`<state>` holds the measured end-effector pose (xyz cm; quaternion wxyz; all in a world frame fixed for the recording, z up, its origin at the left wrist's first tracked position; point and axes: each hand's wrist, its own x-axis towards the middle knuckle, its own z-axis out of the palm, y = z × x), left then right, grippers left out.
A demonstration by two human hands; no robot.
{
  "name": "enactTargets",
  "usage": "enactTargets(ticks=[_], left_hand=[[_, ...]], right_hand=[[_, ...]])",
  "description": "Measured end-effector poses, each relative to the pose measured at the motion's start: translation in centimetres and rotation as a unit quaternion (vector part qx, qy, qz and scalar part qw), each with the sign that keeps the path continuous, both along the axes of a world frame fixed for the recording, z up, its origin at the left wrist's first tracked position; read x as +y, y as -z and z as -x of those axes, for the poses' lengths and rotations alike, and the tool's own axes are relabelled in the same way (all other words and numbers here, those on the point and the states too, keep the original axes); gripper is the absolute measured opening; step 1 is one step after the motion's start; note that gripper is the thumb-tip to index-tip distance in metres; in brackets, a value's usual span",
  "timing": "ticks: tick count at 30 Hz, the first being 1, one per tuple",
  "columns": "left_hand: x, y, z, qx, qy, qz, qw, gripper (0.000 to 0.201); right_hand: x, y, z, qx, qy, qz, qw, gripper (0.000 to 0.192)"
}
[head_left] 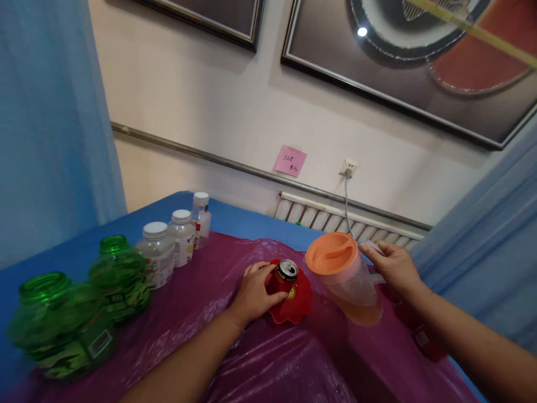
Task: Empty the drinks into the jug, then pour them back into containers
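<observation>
My left hand (258,291) is wrapped round a red and black drink can (284,277) with its top opened. The can stands upright on a red wavy-edged mat (302,296) that bears a small yellow mark. On the right, my right hand (394,266) is closed on the handle of a clear pitcher (350,285) with an orange lid. The pitcher leans a little, and its lower part looks orange-brown; whether that is liquid inside I cannot tell. A gap separates the pitcher from the can.
Two green jars (119,280) and several clear white-capped bottles (182,240) line the left side of the purple plastic sheet (268,364). Red containers (425,338) stand partly behind my right forearm. Behind the blue table (163,210) are a radiator (310,212) and a plugged-in cord (347,201).
</observation>
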<state>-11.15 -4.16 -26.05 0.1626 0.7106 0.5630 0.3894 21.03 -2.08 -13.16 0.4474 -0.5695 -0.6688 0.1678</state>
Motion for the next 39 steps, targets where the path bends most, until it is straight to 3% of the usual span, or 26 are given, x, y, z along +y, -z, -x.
enactTargets(ticks=[3,13,39], left_hand=[[-0.1,-0.2,0.0,-0.005,-0.001,0.006,1.0,0.066],[-0.4,-0.6,-0.1,-0.006,0.003,0.026,1.0,0.067],[-0.7,-0.8,-0.3,-0.011,0.023,0.014,1.0,0.065]], right_hand=[[0.2,0.0,0.3,0.036,-0.001,0.033,0.999,0.053],[0.4,0.1,1.1,0.022,-0.002,0.052,0.998,0.058],[-0.4,-2.0,2.4,-0.066,0.001,0.037,0.997,0.059]])
